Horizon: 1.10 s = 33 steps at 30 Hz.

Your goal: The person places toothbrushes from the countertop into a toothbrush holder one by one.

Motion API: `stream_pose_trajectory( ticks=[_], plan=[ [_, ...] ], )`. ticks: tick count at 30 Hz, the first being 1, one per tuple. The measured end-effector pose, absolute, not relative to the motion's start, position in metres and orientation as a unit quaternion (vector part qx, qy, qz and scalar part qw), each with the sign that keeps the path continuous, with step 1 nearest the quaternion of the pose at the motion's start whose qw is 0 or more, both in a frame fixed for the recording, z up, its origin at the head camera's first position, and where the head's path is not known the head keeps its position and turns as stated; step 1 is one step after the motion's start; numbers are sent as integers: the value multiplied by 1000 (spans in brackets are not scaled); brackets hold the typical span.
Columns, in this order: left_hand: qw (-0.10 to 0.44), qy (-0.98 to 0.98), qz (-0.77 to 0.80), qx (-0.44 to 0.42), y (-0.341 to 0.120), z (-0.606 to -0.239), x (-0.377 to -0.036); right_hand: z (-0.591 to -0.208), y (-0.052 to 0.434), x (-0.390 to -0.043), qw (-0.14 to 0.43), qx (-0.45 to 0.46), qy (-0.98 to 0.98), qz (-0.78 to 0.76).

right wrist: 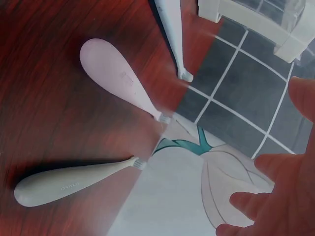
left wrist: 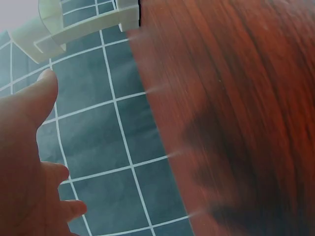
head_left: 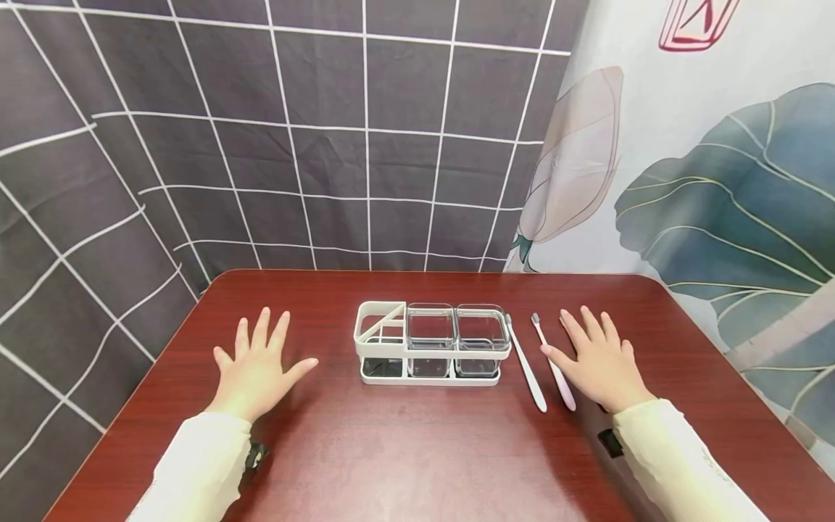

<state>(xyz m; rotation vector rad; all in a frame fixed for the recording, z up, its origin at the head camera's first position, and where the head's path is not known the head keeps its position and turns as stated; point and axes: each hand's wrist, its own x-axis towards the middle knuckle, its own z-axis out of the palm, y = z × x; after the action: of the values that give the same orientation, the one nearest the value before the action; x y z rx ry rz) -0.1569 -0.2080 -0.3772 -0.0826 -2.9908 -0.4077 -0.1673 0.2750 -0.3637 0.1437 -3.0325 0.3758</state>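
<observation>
A white toothbrush holder (head_left: pixel 430 354) stands mid-table, with two clear square cups (head_left: pixel 430 333) in its middle and right sections and a diagonal divider at its left. To its left my left hand (head_left: pixel 257 373) is spread over the table, palm down and holding nothing. On the right, my right hand (head_left: pixel 603 362) is spread palm down too, with nothing in its grasp. Between holder and right hand lie a white toothbrush (head_left: pixel 527 371) and a pink toothbrush (head_left: pixel 559 377). A grey-green toothbrush (right wrist: pixel 74 183) shows in the right wrist view; in the head view the right hand mostly hides it.
The red-brown wooden table (head_left: pixel 391 457) has rounded far corners. Behind it and at the left hangs a dark grey cloth with a white grid (head_left: pixel 333 159); a white curtain with large leaves (head_left: pixel 730 203) hangs at the right. Dark wrist straps show below both cuffs.
</observation>
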Motion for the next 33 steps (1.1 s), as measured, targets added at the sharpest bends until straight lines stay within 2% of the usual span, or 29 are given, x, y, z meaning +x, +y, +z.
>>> stream_pose_trajectory(
  ticks=[13,24,33],
  plan=[
    [67,-986,-146,-55,-195,-375,-164,-365,269,-180,45,59,-986,150],
    [56,-977,-186,-87,-178,-369,-171,-366,266,-192,28,65,-968,242],
    [40,-969,-219,-106,-162,-365,-178,-369,258,-201,27,70,-964,257]
  ],
)
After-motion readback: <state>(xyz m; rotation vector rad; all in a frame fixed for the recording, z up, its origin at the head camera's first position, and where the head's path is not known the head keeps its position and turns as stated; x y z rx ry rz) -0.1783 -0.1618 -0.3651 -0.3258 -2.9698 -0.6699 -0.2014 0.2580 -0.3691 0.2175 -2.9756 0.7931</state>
